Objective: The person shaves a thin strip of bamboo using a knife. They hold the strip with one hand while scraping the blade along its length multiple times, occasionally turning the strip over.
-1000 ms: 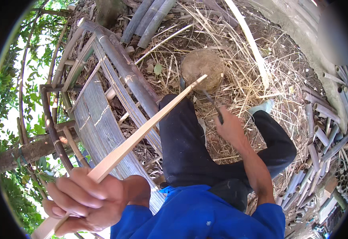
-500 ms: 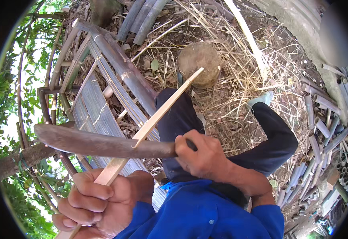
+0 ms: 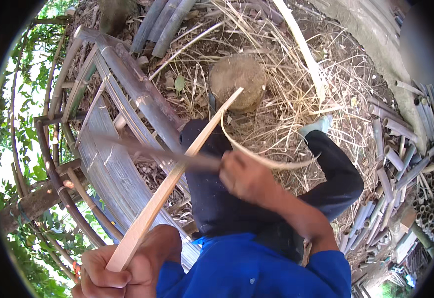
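My left hand (image 3: 120, 273) is closed round the lower end of a pale bamboo strip (image 3: 153, 208), which slants up and away to a narrow tip near a round chopping stump (image 3: 237, 74). My right hand (image 3: 246, 178) grips the handle of a machete (image 3: 160, 153). The blade is smeared by motion and crosses the middle of the strip, pointing left. Whether its edge touches the strip, I cannot tell. A long thin curled shaving (image 3: 266, 161) hangs from near the strip's tip and bends right, past my right hand.
A bamboo bench (image 3: 110, 159) stands close on the left, with a railing and leaves beyond. Straw-like shavings (image 3: 281, 104) litter the ground around the stump. A long pale strip (image 3: 303, 49) lies at the far right. Stacked bamboo pieces (image 3: 395, 144) line the right side.
My right hand has swung the machete slightly up along the strip, and the blade is now blurred. The shaving has come into view by the tip. My left hand sits lower.
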Motion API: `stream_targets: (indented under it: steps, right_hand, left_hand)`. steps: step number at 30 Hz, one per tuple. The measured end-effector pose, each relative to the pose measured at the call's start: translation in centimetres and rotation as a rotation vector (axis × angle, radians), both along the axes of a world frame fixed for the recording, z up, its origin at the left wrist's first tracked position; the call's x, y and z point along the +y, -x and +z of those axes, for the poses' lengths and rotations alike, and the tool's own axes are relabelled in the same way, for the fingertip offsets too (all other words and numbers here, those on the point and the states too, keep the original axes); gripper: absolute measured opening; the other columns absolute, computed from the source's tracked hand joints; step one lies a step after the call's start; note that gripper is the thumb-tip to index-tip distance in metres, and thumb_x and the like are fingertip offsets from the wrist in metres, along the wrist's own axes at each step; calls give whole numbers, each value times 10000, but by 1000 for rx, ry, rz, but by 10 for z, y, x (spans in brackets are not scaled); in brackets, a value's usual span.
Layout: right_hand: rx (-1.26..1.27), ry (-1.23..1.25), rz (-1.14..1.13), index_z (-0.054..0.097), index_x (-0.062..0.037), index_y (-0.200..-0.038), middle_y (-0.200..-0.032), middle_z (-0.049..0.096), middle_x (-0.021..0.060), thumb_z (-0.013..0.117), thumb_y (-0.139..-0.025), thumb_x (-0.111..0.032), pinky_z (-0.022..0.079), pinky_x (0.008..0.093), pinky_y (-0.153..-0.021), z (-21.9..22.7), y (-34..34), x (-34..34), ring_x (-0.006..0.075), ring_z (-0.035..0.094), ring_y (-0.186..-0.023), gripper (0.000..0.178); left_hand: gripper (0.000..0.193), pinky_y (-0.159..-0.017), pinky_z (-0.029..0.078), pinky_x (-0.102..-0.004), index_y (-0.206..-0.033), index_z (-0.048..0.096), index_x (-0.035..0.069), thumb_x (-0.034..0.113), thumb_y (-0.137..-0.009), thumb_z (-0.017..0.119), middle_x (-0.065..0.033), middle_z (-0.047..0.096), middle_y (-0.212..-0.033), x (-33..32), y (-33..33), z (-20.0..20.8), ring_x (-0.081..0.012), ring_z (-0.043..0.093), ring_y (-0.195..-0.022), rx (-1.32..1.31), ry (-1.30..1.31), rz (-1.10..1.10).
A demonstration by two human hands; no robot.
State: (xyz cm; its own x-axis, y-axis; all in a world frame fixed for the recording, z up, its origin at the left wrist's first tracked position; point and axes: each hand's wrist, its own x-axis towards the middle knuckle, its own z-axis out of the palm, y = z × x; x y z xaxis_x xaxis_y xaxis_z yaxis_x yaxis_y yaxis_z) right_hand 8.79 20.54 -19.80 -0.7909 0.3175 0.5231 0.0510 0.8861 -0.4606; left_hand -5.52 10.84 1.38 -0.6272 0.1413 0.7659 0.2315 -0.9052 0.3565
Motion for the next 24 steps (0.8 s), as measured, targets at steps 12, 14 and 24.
stream_targets:
  steps: [12, 14, 24]
  right_hand:
    - [-431, 368, -402, 518, -82, -1039, -778, 602, 199, 595, -960, -158, 523, 490, -530, -148, -5, 67, 392, 655, -630, 134]
    - [-443, 443, -428, 499, -75, -1028, -788, 605, 206, 596, -957, -146, 502, 507, -554, -181, -13, 83, 412, 634, -644, 139]
    - [-549, 755, -550, 500, 42, -1062, -843, 673, 281, 681, -904, -287, 528, 538, -703, -230, -51, 99, 472, 668, -796, 408]
  left_hand:
    - [220, -392, 226, -206, -805, 488, 121, 300, -931, 511, 69, 377, -615, -11, 26, 3, -45, 300, -445, -45, -74, -5]
    - [391, -425, 193, -229, -868, 467, 134, 477, -1057, 465, 85, 290, -640, -3, 24, 2, -49, 230, -475, -3, -78, 9]
    - [604, -490, 520, -298, -923, 565, 49, 555, -1066, 268, -77, 527, -736, 19, 68, -37, -227, 564, -627, 270, 444, 200]
